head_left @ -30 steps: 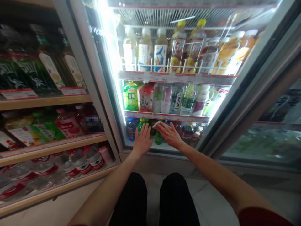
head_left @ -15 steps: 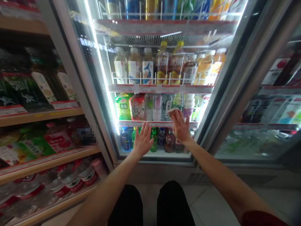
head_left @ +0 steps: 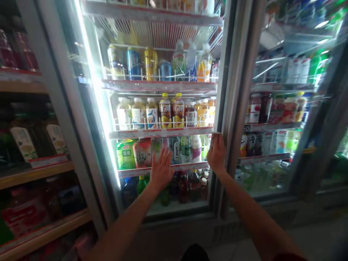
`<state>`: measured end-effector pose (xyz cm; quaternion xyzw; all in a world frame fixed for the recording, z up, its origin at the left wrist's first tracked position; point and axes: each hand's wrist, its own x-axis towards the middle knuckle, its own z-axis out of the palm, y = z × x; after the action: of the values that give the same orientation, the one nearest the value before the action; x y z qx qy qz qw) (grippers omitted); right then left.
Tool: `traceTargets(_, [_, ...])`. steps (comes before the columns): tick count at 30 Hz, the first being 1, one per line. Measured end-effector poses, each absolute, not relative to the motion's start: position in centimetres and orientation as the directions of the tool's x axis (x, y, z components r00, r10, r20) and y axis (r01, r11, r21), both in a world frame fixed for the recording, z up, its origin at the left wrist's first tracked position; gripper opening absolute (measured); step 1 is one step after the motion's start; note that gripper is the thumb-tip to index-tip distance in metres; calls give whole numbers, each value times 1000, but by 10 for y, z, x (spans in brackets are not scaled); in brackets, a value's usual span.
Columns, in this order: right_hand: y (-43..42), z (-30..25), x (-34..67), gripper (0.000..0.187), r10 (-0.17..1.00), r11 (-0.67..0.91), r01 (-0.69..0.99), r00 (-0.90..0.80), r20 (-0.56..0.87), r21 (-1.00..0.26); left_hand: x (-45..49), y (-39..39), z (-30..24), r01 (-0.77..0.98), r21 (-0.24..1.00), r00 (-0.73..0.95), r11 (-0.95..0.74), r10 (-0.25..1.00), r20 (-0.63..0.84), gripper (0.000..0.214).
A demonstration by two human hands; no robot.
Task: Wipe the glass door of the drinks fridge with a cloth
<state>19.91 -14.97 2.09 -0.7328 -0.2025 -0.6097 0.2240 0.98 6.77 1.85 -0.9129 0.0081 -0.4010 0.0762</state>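
The glass door (head_left: 163, 214) of a lit drinks fridge stands in front of me. My left hand (head_left: 161, 171) lies against the glass, fingers spread, over the lower shelves. Nothing is in it. At the right edge of the glass, beside the metal door frame (head_left: 233, 108), is my right hand (head_left: 216, 154). Its fingers are bent together over a small pale cloth (head_left: 216, 133), of which only a thin edge shows above the fingertips. Behind the glass, near my hands, stand a green carton-like pack (head_left: 126, 155), a red one (head_left: 142, 153) and several bottles (head_left: 186, 149).
Wooden shelves (head_left: 38, 172) with bottles and packs stand close on the left. A second fridge door (head_left: 272, 145) with more drinks adjoins on the right. My knee (head_left: 194, 252) shows at the bottom, above a pale tiled floor.
My right hand has moved right with the cloth, from mid-glass to the door's edge. My left hand stays spread on the glass, a little higher up. The view has tilted up and turned right.
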Motion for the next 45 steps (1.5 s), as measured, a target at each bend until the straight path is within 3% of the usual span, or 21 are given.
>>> traceTargets(4, [-125, 46, 202, 58, -64, -775, 622, 96, 993, -111, 16, 83, 45, 66, -156, 617, -986, -82, 783, 70])
traceTargets(6, [-95, 62, 193, 60, -44, -748, 658, 73, 996, -81, 19, 93, 56, 91, -146, 590, -985, -65, 805, 71])
traceTargets(13, [-29, 98, 154, 60, 343, -555, 804, -14, 939, 214, 4, 125, 73, 206, -117, 649, -972, 46, 759, 66])
traceTargets(14, [-28, 103, 156, 57, 335, -541, 816, -14, 942, 205, -2, 132, 74, 234, -96, 657, -967, 85, 749, 65])
traceTargets(17, [-16, 119, 165, 51, 129, -583, 812, 71, 989, 18, -19, 149, 74, 322, -16, 667, -947, 215, 713, 63])
traceTargets(19, [1, 121, 158, 52, 94, -581, 814, 95, 991, -23, -29, 158, 72, 369, 24, 666, -929, 282, 691, 62])
traceTargets(24, [53, 102, 107, 55, 515, -363, 889, -60, 855, 281, -50, 174, 62, 427, 65, 652, -902, 357, 669, 62])
traceTargets(26, [66, 103, 98, 56, 591, -301, 896, -93, 801, 326, -58, 182, 60, 442, 88, 640, -892, 383, 667, 62])
traceTargets(31, [90, 126, 96, 62, 423, -425, 888, 24, 906, 175, -74, 197, 60, 483, 128, 644, -866, 450, 619, 64])
traceTargets(33, [103, 124, 88, 65, 480, -379, 899, -14, 877, 221, -79, 201, 59, 500, 144, 643, -854, 477, 599, 66])
traceTargets(37, [130, 109, 63, 64, 717, -101, 896, -236, 656, 432, -90, 212, 54, 534, 183, 620, -825, 529, 579, 68])
traceTargets(39, [141, 109, 56, 62, 719, -107, 902, -221, 659, 418, -98, 221, 51, 545, 190, 604, -816, 540, 587, 68])
traceTargets(42, [153, 118, 52, 61, 613, -250, 919, -93, 785, 304, -109, 232, 49, 554, 204, 573, -807, 548, 610, 66])
traceTargets(45, [163, 116, 45, 59, 647, -191, 903, -180, 741, 386, -116, 239, 49, 558, 215, 555, -801, 554, 621, 65])
